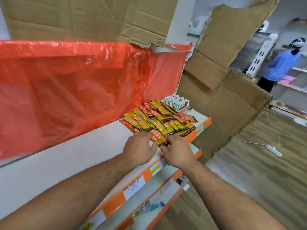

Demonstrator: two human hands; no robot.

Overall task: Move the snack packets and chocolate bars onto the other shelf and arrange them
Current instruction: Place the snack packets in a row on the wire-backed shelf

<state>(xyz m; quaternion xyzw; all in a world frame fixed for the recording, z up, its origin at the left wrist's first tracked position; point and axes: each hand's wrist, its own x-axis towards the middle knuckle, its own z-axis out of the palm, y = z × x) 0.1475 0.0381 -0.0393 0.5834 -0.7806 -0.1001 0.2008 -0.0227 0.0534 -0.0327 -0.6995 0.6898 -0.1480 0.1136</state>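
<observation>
- My left hand [141, 146] and right hand [179, 151] lie flat with fingers straight, gripping nothing, flanking the nearest packet [160, 137] on the shelf [83, 155].
- I'd nudge it square against the snack packets [159, 120] at 12 o'clock; the chocolate bars [175, 102] sit beyond at 1 o'clock.

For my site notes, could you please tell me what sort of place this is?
Most likely a small shop, or a mock one, mid-stocking: a white shelf with an orange price-label strip, rows of yellow-red snack packets beside chocolate bars, and another person at more shelving behind.
</observation>
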